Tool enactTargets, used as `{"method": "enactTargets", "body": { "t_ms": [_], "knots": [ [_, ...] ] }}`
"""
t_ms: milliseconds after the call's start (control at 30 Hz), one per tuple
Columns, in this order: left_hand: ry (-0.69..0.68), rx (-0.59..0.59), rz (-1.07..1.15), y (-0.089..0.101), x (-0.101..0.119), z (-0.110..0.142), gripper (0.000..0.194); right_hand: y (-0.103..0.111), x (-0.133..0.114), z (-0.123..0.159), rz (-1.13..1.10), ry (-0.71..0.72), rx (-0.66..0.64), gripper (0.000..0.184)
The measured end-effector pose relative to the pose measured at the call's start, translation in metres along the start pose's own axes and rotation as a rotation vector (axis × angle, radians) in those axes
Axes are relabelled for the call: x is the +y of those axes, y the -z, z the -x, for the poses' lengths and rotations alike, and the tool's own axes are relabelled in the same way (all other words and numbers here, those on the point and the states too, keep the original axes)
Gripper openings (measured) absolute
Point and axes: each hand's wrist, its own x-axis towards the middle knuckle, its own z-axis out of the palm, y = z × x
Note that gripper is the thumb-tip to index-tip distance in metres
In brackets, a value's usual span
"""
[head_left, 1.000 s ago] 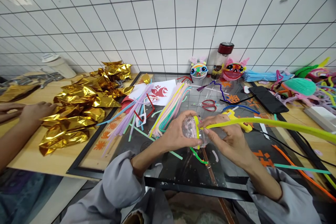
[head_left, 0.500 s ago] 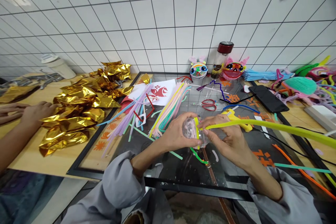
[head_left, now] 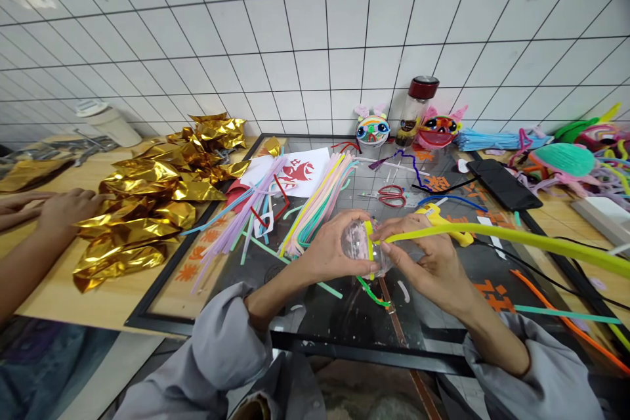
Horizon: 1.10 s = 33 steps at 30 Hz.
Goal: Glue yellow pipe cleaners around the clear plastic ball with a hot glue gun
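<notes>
My left hand point(head_left: 337, 246) is wrapped round a clear plastic ball point(head_left: 355, 241) with a yellow strip around its middle. Between the thumb and fingers of my right hand point(head_left: 426, 262) is a long yellow pipe cleaner point(head_left: 492, 230), pressed against the ball's side. Its free length runs off to the right edge of the view. Below the ball hangs or lies a green twisted strand point(head_left: 371, 293); I cannot tell whether it is joined to it. Just behind my right hand lies a yellow glue gun point(head_left: 445, 223).
A pipe cleaner bundle point(head_left: 319, 203), red-handled scissors point(head_left: 391, 195) and a black phone point(head_left: 504, 184) lie on the dark mat. Two decorated balls, one of them striped point(head_left: 373, 130), stand by a bottle point(head_left: 416, 111). Gold foil point(head_left: 142, 210) and another person's hand point(head_left: 69, 213) are at left.
Hardly anything differs. Both my hands keep the same hold on the ball and the yellow pipe cleaner. The other person's hand at left has shifted slightly.
</notes>
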Motion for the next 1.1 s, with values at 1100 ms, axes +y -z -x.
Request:
{"method": "enactTargets", "body": {
  "t_ms": [1100],
  "knots": [
    [-0.129,0.013,0.027,-0.0001,-0.0052,-0.0002,0.058,0.0007,-0.0005,-0.0036,0.024,0.034,-0.025,0.011]
  ]
}}
